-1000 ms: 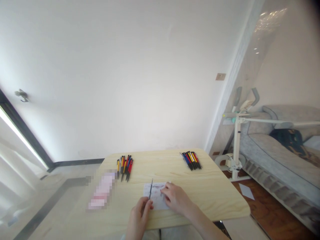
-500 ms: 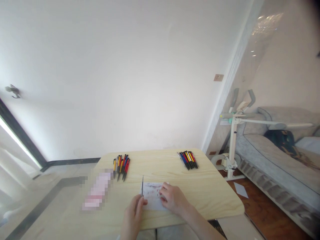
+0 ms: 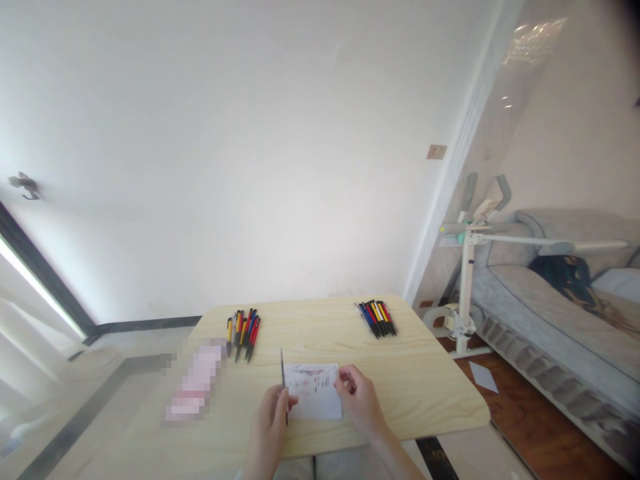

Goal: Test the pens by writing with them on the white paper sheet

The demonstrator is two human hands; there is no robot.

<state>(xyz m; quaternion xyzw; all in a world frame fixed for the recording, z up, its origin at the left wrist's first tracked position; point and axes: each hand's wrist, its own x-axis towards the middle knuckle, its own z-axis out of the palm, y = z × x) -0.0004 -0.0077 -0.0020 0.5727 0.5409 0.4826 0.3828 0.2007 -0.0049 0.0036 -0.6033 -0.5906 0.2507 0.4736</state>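
My left hand is closed around a thin dark pen that points up and away from me, beside the left edge of a white sheet of paper with red and dark scribbles. My right hand rests at the paper's right edge, fingers curled against it. Both hands are over the near part of the light wooden table. A bunch of coloured pens lies at the far left of the table, another bunch of pens at the far right.
A blurred pink patch lies on the table's left side. Right of the table stand a white exercise machine and a grey sofa. A white wall rises behind the table.
My right hand slid off the middle of the paper to its right edge, uncovering the scribbles. The pen in my left hand shifted slightly left and stands more upright.
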